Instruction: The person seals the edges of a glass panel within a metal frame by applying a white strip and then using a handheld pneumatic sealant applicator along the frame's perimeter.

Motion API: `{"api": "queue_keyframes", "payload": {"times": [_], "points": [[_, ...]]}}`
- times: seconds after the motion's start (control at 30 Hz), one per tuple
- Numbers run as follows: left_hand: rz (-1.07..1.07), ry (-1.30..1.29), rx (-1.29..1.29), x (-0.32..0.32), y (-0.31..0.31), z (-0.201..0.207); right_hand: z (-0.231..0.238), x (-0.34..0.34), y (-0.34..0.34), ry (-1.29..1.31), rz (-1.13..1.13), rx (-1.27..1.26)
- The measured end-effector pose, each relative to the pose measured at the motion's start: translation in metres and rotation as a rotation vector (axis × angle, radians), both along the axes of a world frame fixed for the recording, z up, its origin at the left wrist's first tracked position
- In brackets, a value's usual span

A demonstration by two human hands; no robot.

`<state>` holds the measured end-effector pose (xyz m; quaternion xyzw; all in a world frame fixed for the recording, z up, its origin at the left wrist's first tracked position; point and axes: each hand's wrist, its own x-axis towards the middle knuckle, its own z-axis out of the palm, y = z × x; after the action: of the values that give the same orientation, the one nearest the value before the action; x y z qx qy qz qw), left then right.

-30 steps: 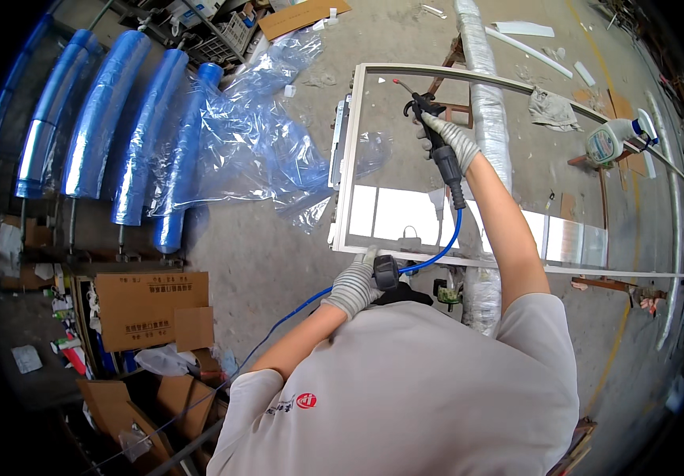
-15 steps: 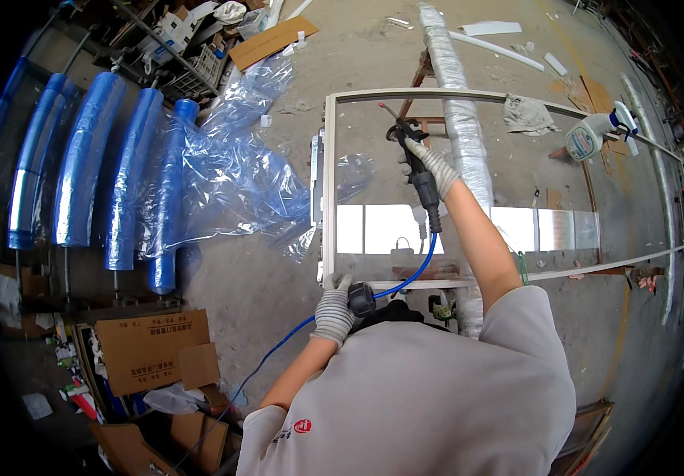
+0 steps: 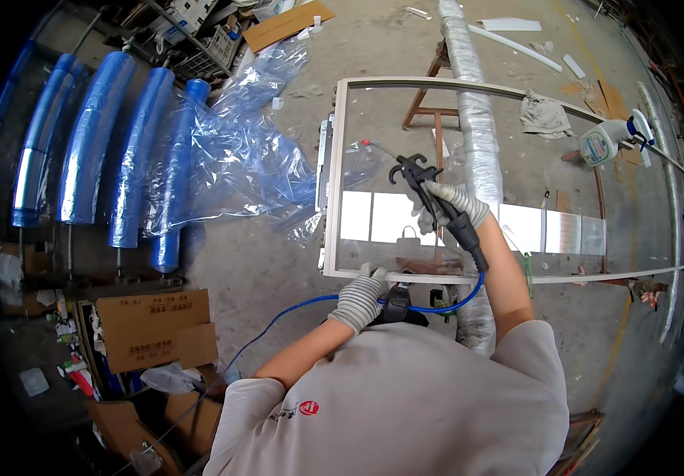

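A large glass panel in a pale frame [image 3: 339, 170] lies in front of me on a plastic-wrapped bar [image 3: 477, 103]. My right hand [image 3: 454, 208], in a striped work glove, is closed round the handle of a black air blow gun [image 3: 464, 232] held over the glass. Its thin nozzle with a red tip [image 3: 366, 143] points away to the left. A blue hose [image 3: 294, 305] runs from the gun's base past my waist to the lower left. At the frame's near left corner, my gloved left hand [image 3: 359, 297] curls its fingers over the edge.
A grey rag [image 3: 544, 116] and a spray bottle [image 3: 605, 143] rest on the panel's far right part. Rolls of blue film [image 3: 92, 143] stand on the left, with loose film [image 3: 254, 170] spread beside them. Cardboard boxes [image 3: 151, 329] are at the lower left.
My right hand has drawn the blow gun nearer to me and to the right. My left hand has shifted slightly right along the near edge. The whole view has shifted a little.
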<state>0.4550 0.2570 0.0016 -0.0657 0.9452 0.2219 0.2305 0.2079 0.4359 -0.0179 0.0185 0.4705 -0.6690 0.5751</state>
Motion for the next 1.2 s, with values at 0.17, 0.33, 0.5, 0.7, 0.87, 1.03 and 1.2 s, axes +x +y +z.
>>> {"api": "queue_keyframes", "payload": {"times": [0.17, 0.33, 0.5, 0.7, 0.87, 1.03, 1.2], "points": [[0.137, 0.177, 0.010, 0.017, -0.021, -0.002, -0.005, -0.057, -0.048, 0.117, -0.422, -0.106], [0.225, 0.116, -0.076, 0.021, -0.033, 0.000, -0.002, -0.046, -0.034, 0.077, -0.152, -0.015], [0.126, 0.065, 0.006, 0.026, 0.000, 0.007, 0.075, 0.098, 0.032, 0.458, 0.322, 0.125], [-0.132, 0.337, -0.192, 0.040, -0.014, -0.012, 0.100, 0.147, 0.159, 0.057, -0.126, 0.197], [-0.246, 0.550, -0.330, 0.053, -0.022, -0.024, 0.141, 0.250, 0.120, 0.187, 0.151, 0.442], [-0.246, 0.502, -0.276, 0.090, -0.046, -0.031, 0.148, 0.280, 0.139, 0.179, -0.293, 0.537], [-0.293, 0.541, -0.171, 0.134, -0.018, -0.047, 0.159, 0.383, 0.074, 0.184, 0.161, 0.460]]}}
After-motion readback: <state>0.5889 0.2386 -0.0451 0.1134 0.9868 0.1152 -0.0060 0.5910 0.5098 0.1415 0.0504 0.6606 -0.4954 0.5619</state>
